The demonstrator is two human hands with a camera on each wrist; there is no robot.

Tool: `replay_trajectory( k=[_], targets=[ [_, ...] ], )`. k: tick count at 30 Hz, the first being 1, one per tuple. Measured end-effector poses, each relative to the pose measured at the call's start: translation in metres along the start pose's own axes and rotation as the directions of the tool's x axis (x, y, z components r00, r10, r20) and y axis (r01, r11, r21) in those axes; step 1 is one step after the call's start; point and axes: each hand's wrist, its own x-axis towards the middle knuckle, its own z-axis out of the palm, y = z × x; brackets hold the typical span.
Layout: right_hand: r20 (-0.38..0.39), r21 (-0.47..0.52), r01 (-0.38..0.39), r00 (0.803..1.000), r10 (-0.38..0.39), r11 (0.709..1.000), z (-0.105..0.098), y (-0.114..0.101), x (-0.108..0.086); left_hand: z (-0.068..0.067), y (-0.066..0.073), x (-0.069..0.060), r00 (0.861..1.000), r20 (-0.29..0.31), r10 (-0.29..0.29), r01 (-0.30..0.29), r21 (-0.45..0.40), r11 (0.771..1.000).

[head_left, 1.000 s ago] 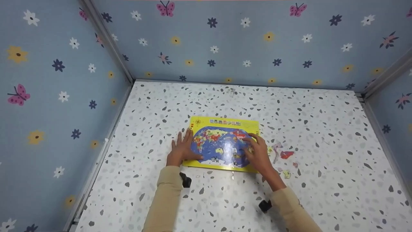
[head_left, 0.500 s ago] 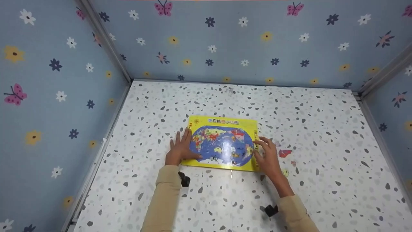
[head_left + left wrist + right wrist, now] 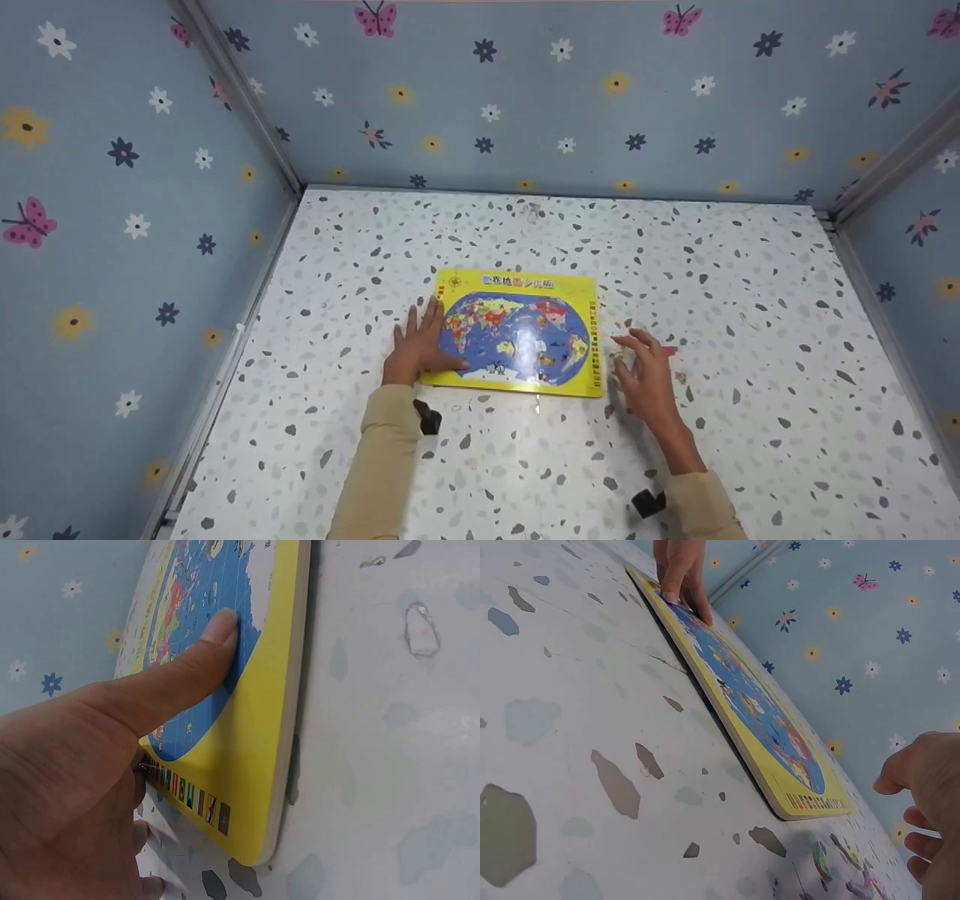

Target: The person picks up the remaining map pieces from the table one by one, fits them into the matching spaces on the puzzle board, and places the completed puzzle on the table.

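Map board: a yellow-bordered board with a blue world map lies flat mid-surface, between the two hands.
Left hand: thumb of the left hand lies straight across the map near the lower left corner; the other fingers are spread along the left edge. Resting on the board, not curled round it.
Right hand: the right hand is off the board's right edge, above the loose pieces; fingers loosely bent, thumb and forefinger apart, nothing seen between them.
Loose pieces: a red piece shows past the knuckles, a small pinkish piece just beside the hand; a cluster of pieces lies near the board's end in the right wrist view. Full count hidden.
Board feel: looks stiff, probably light; glare suggests a slick face, likely to slide unless steadied. Best hold: opposite short sides, by the pale, thick rim.
Piece feel: likely thin, light and easily flicked; a fingertip pinch at the rim should suit.
Edges and room: speckled surface stretches on all sides of the board; the far edge meets the flowered back wall, well apart. Loose pieces make the right the tighter side.
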Motion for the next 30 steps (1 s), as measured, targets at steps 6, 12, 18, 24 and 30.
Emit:
replay_trajectory(
  k=[6, 12, 18, 24, 30],
  targets=[
    [-0.029, -0.034, -0.014, 0.999, 0.013, 0.999, -0.005, 0.005, -0.010, 0.001, 0.001, -0.001, 1.000, -0.002, 0.008, -0.008, -0.015, 1.000],
    [-0.052, -0.038, -0.027, 0.998, 0.025, 0.999, -0.014, 0.013, -0.018, 0.003, 0.003, -0.001, 1.000, -0.001, 0.000, 0.000, -0.013, 1.000],
    [-0.082, -0.021, -0.064, 0.995, 0.062, 0.998, -0.021, 0.019, -0.024, 0.003, 0.001, -0.001, 1.000, 0.002, -0.008, 0.008, -0.006, 1.000],
    [-0.115, 0.013, -0.068, 0.991, 0.069, 0.998, -0.028, 0.027, -0.028, 0.002, 0.000, -0.001, 1.000, 0.009, -0.005, 0.005, 0.000, 1.000],
    [-0.126, 0.025, -0.090, 0.988, 0.092, 0.996, -0.035, 0.036, -0.031, 0.000, 0.000, -0.001, 1.000, 0.007, 0.003, -0.003, -0.012, 1.000]
  ],
)
